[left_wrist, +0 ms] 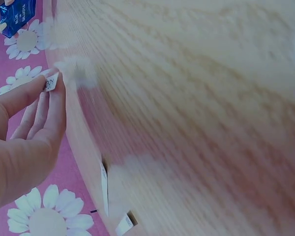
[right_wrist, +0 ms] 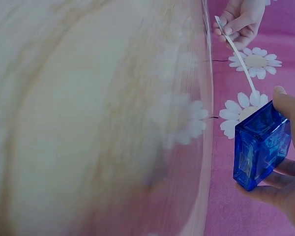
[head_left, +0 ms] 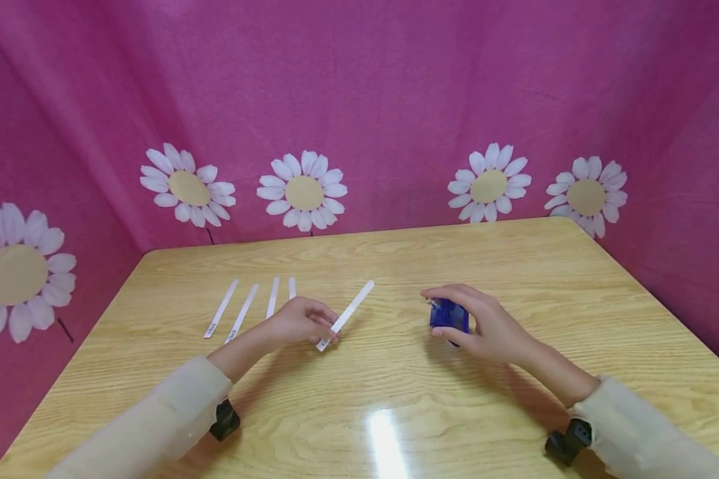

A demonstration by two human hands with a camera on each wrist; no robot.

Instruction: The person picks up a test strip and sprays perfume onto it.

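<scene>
My left hand (head_left: 298,320) pinches a white paper test strip (head_left: 356,305) by its near, printed end. The strip slants up and to the right above the table. In the left wrist view that printed end (left_wrist: 51,82) sits between thumb and fingers. My right hand (head_left: 492,327) grips a square blue glass perfume bottle (head_left: 446,315) between thumb and fingers. The bottle is tilted, its nozzle side facing left toward the strip, a gap apart. The right wrist view shows the bottle's clear blue base (right_wrist: 260,145). White lettering marks its label (left_wrist: 19,14).
Several more white strips, such as the leftmost one (head_left: 222,309), lie on the wooden table (head_left: 347,426) left of my left hand. That hand and forearm partly cover some of them. A pink curtain (head_left: 383,100) with large daisies hangs behind and beside the table.
</scene>
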